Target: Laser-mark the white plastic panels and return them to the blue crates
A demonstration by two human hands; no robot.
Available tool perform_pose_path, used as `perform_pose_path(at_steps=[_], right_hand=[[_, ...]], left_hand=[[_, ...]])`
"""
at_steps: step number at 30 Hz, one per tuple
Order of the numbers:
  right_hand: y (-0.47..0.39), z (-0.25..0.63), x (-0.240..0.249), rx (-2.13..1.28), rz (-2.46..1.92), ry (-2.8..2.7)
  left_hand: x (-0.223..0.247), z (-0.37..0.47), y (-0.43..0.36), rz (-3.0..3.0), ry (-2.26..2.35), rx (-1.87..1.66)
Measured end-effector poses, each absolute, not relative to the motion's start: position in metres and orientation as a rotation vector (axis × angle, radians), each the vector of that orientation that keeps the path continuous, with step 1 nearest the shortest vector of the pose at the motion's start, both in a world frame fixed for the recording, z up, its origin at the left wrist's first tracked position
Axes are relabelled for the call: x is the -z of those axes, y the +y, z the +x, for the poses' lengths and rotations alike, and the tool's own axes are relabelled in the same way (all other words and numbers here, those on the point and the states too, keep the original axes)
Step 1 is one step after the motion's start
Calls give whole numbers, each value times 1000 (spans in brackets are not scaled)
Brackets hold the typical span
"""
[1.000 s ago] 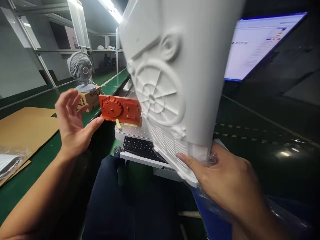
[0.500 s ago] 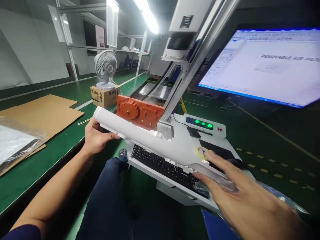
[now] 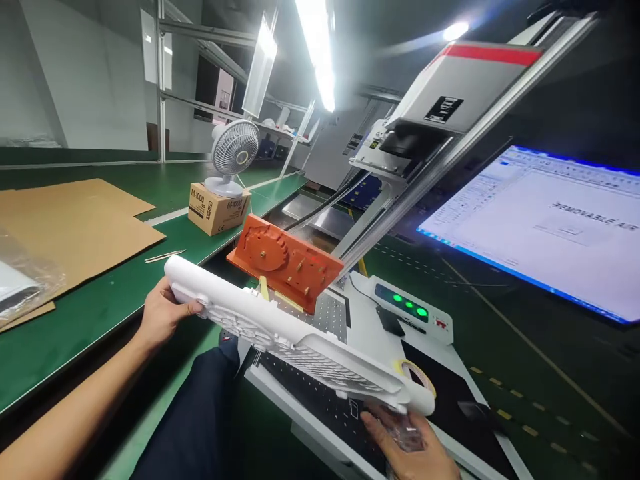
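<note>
A long white plastic panel (image 3: 280, 320) with a grille of slats and rounded ends slants across the view, tilted so its right end is lower. My left hand (image 3: 165, 313) is closed on its left end, the thumb lying along the near edge. Under the right end is my right hand (image 3: 415, 453), with crumpled clear plastic film (image 3: 407, 437) between its fingers. Its fingertips are close to the panel; whether they bear its weight is hard to see. Beyond the panel stands an orange fixture plate (image 3: 290, 263) with a round raised shape and small pins.
A marking machine head (image 3: 445, 100) hangs on a slanted rail. Below are a keyboard (image 3: 310, 393), a tape roll (image 3: 417, 377) and a control box (image 3: 407, 307) with green lights. A monitor (image 3: 550, 227) is right; cardboard (image 3: 90, 233) and a fan (image 3: 235, 157) are left.
The panel has turned to show its grille side, and its right end has come clear of the film. My right hand has drawn in below that end; my left hand has moved slightly left and down.
</note>
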State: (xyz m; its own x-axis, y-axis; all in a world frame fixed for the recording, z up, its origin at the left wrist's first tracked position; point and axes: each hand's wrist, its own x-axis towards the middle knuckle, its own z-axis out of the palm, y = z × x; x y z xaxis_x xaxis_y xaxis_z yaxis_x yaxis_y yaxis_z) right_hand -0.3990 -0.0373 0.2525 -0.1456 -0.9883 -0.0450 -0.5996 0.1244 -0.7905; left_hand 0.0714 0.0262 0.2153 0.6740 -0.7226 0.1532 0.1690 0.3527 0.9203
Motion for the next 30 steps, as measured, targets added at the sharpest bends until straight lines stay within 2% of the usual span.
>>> perform_pose_path(at_steps=[5, 9, 12, 30], right_hand=[[-105, -375, -267, 675, -1765, 2224], [-161, -353, -275, 768, -1940, 2239], [-192, -338, -274, 710, -1958, 2263], [-261, -319, -268, 605, -1948, 2212]], left_hand=[[-198, 99, -62, 1131, -701, 557], [-196, 123, -141, 1332, -875, 496], [-198, 134, -181, 1426, -909, 495], [-210, 136, -255, 1758, -1036, 392]])
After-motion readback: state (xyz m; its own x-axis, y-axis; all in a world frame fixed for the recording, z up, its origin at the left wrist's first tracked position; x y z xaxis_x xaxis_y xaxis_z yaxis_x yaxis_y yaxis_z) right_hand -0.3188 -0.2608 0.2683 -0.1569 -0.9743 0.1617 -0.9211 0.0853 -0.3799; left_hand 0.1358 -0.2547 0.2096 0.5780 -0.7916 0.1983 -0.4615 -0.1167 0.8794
